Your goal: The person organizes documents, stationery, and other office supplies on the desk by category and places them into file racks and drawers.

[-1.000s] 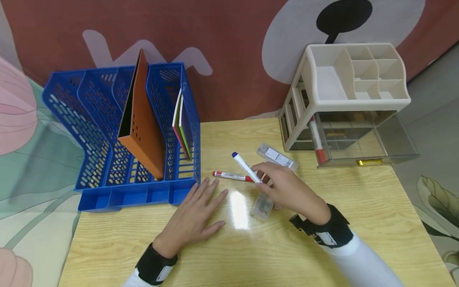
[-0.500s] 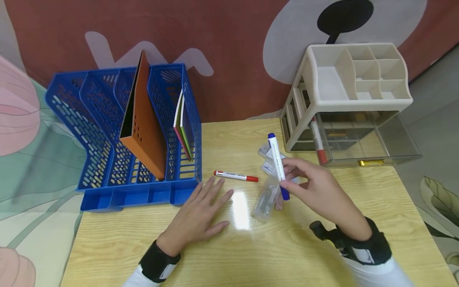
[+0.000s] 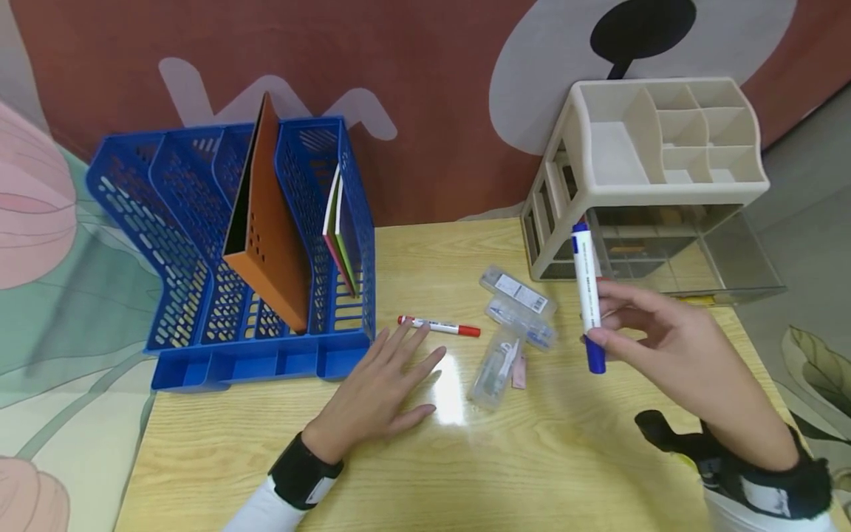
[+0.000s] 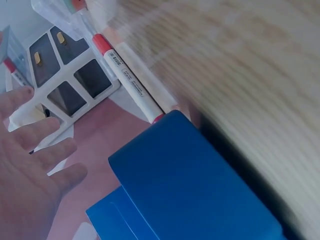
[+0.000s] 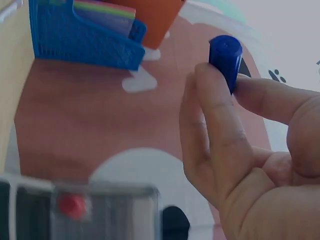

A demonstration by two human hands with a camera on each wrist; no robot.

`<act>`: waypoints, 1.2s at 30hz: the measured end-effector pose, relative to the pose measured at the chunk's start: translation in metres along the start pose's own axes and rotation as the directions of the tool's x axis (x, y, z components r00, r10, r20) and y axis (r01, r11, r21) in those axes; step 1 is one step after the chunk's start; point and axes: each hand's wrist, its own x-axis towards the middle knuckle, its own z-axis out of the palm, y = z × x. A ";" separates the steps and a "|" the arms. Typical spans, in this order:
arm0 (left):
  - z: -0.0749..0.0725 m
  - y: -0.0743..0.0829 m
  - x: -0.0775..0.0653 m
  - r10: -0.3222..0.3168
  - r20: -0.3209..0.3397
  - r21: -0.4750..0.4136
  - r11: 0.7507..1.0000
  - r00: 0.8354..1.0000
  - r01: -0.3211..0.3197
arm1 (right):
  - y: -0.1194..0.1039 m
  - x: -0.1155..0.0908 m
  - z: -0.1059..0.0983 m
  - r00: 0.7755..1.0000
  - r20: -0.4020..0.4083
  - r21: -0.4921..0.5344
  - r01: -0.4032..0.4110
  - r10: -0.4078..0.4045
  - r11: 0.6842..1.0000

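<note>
My right hand (image 3: 685, 347) pinches a blue marker (image 3: 588, 288) between thumb and fingers, near the open clear drawer (image 3: 725, 288) of the beige organizer. In the right wrist view only the marker's blue end (image 5: 226, 57) shows above the fingers. My left hand (image 3: 372, 395) lies with its fingers spread, beside the blue file rack (image 3: 259, 362). Its fingertips are close to a red marker (image 3: 445, 327) on the table; whether they touch it I cannot tell. In the left wrist view the red marker (image 4: 132, 82) lies beyond the rack's corner, apart from the fingers.
Clear plastic cases (image 3: 495, 369) and a small pink piece (image 3: 519, 372) lie mid-table. The beige organizer (image 3: 671, 193) stands at the back right. An orange folder (image 3: 275, 244) and thin notebooks (image 3: 340, 236) stand in the rack.
My right hand has carried the blue marker rightward, from over the red marker and cases to the drawer, turning it more upright. My left hand has shifted slightly right.
</note>
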 end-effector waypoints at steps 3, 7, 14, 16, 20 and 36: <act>0.001 -0.001 0.005 0.022 -0.008 0.008 1.000 1.000 -0.022 | 0.005 -0.001 -0.014 1.000 -0.027 -0.020 -0.008 0.007 1.000; 0.003 -0.001 0.007 0.027 -0.017 0.025 0.999 0.999 -0.027 | 0.009 0.001 -0.031 0.999 -0.028 -0.083 -0.045 0.043 0.996; 0.001 -0.001 0.006 0.020 -0.034 0.024 1.000 0.999 -0.019 | 0.022 0.014 -0.064 0.962 0.091 -0.066 -0.250 0.256 0.966; 0.000 -0.002 0.005 0.013 -0.035 0.024 1.000 0.999 -0.012 | 0.026 0.018 -0.072 0.939 0.130 -0.075 -0.311 0.318 0.948; -0.001 -0.002 0.003 0.008 -0.037 0.014 1.000 0.999 -0.008 | 0.036 0.028 -0.088 0.912 0.211 -0.046 -0.349 0.351 0.936; -0.001 -0.002 0.003 0.016 -0.036 0.012 1.000 0.999 -0.016 | 0.053 0.070 -0.115 0.812 0.347 -0.223 -0.416 0.470 0.882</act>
